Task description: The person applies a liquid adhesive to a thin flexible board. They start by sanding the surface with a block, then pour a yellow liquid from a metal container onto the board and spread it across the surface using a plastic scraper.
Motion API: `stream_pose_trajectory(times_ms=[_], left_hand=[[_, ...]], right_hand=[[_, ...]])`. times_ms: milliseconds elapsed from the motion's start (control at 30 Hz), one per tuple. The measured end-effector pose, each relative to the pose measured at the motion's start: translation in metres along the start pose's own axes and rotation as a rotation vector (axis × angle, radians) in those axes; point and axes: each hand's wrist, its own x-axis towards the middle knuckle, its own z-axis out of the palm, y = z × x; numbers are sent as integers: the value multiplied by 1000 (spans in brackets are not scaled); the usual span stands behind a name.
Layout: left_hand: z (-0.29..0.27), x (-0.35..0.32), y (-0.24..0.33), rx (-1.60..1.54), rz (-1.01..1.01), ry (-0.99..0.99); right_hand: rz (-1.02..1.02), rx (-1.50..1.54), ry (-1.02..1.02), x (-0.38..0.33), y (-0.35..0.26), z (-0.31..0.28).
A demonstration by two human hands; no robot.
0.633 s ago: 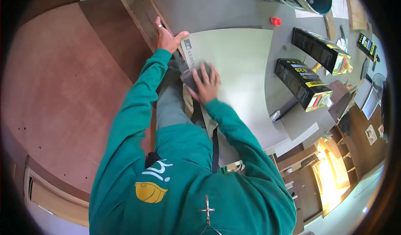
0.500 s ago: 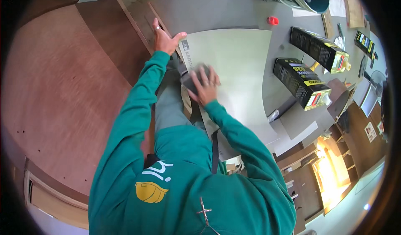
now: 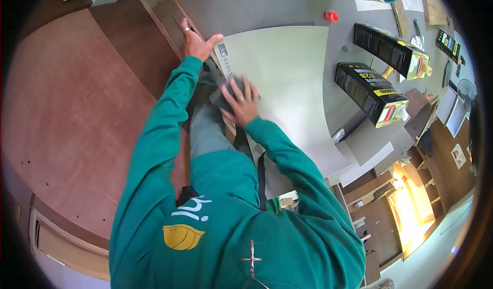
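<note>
Two hands on one pale sheet (image 3: 287, 83) | my left hand (image 3: 197, 41) open, flat at its far corner | my right hand (image 3: 240, 103) grips a dark block (image 3: 224, 93), pressed on the near edge

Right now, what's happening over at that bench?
A person in a green sweatshirt leans over a large pale sheet lying on a grey worktop. The left hand is spread flat at the sheet's far left corner, steadying it. The right hand presses down on a dark pad at the sheet's left edge. Two black cartons and a small red cap sit to the right, apart from the sheet.
</note>
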Motion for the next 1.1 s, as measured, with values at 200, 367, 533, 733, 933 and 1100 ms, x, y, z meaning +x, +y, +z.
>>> stream_pose_trajectory(times_ms=[200,367,533,733,933,1100], left_hand=[[2,-8,7,51,27,35],[-6,-4,5,-78,-17,-53],[-2,-13,15,28,5,26],[1,-4,-3,-42,-11,-45],[6,-13,18,53,-30,-14],[4,-13,-3,-23,3,-9]], right_hand=[[66,-27,10,-48,50,-8],[74,12,91,29,22,-21],[533,-205,183,-92,91,-40],[474,-152,294,48,71,-37],[937,-237,693,7,147,-55],[365,-97,135,-6,66,-35]])
